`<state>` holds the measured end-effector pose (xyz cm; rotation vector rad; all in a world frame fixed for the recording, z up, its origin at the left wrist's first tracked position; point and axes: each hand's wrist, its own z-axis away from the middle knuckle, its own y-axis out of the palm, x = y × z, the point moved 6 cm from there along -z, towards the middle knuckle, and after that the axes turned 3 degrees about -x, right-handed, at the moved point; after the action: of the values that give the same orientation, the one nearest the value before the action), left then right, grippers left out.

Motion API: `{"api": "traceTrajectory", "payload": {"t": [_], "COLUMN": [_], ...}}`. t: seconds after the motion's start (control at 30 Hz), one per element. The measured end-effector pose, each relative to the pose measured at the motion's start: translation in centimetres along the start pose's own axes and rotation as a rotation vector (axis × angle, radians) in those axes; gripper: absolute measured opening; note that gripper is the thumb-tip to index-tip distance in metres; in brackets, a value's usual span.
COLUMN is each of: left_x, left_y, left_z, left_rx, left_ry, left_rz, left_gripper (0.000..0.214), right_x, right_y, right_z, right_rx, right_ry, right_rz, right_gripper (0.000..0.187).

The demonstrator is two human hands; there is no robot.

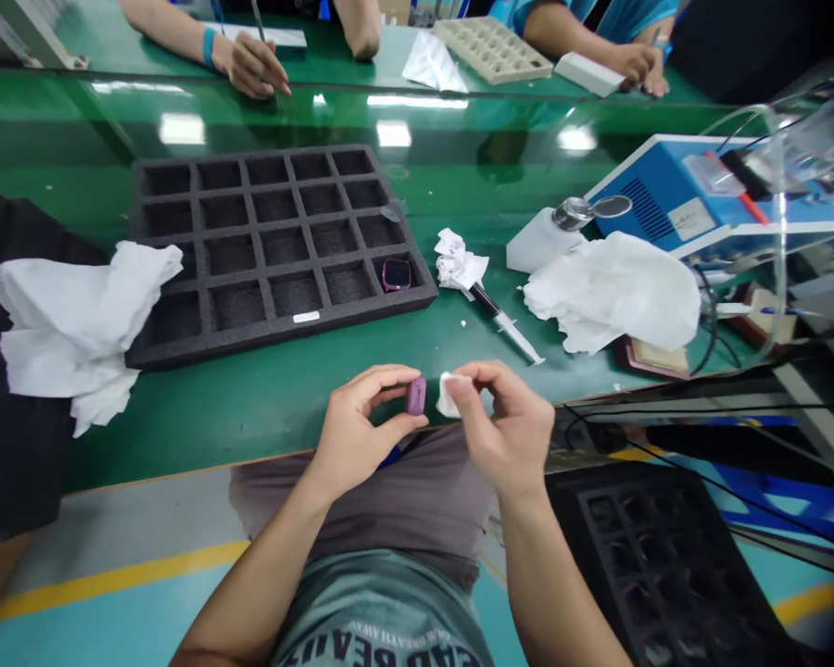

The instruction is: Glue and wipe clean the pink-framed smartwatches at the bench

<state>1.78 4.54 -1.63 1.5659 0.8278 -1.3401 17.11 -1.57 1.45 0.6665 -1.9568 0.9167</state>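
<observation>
My left hand (361,426) is closed in a pinch on a small purple watch case (416,396), its side turned toward me, over the near edge of the green table. Just to the right, my right hand (504,417) pinches a small white wipe (448,395), a short gap away from the case. Beyond my hands lies a black foam tray (284,320) with rows of square pockets. One watch (396,274) with a dark screen and purplish frame sits in its near right pocket.
A syringe (504,320) with crumpled paper round its tip lies right of the tray. Further right are a white pump bottle (542,243), white cloth (615,292) and a blue machine (667,199). More cloth (76,324) lies left. Two people work across the table.
</observation>
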Motion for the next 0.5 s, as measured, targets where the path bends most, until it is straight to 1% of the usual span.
{"api": "traceTrajectory", "payload": {"t": [0.07,0.13,0.2,0.27,0.33,0.37,0.43,0.5], "left_x": [0.2,0.4,0.6,0.5,0.3,0.2,0.0,0.0], "left_y": [0.0,-0.1,-0.1,-0.1,-0.1,-0.1,-0.3,-0.5], "left_z": [-0.1,-0.2,-0.2,-0.3,-0.3,-0.3,-0.3,-0.3], "left_rx": [0.001,-0.008,-0.014,-0.006,0.005,0.001,-0.02,-0.051], "left_ry": [0.003,0.005,-0.002,-0.008,-0.005,0.002,0.002,-0.021], "left_rz": [-0.027,-0.057,-0.076,-0.066,-0.039,-0.022,0.007,0.027], "left_gripper": [0.032,0.031,0.034,0.035,0.034,0.034,0.037,0.04], "right_x": [1.4,1.9,1.4,0.4,-0.8,-1.4,-2.6,-3.0], "right_y": [0.3,1.0,1.6,2.0,2.2,2.2,2.2,2.2], "right_z": [0.7,0.8,0.3,-0.4,-0.8,-1.0,-1.0,-0.9], "right_rx": [0.086,0.127,0.104,0.067,0.046,0.04,0.047,0.083], "right_ry": [-0.07,-0.096,-0.064,-0.013,0.072,0.142,0.322,0.488], "right_rz": [-0.008,-0.007,-0.013,-0.021,-0.061,-0.124,-0.362,-0.675], "right_gripper": [0.01,0.012,0.014,0.013,0.011,0.012,0.018,0.026]}}
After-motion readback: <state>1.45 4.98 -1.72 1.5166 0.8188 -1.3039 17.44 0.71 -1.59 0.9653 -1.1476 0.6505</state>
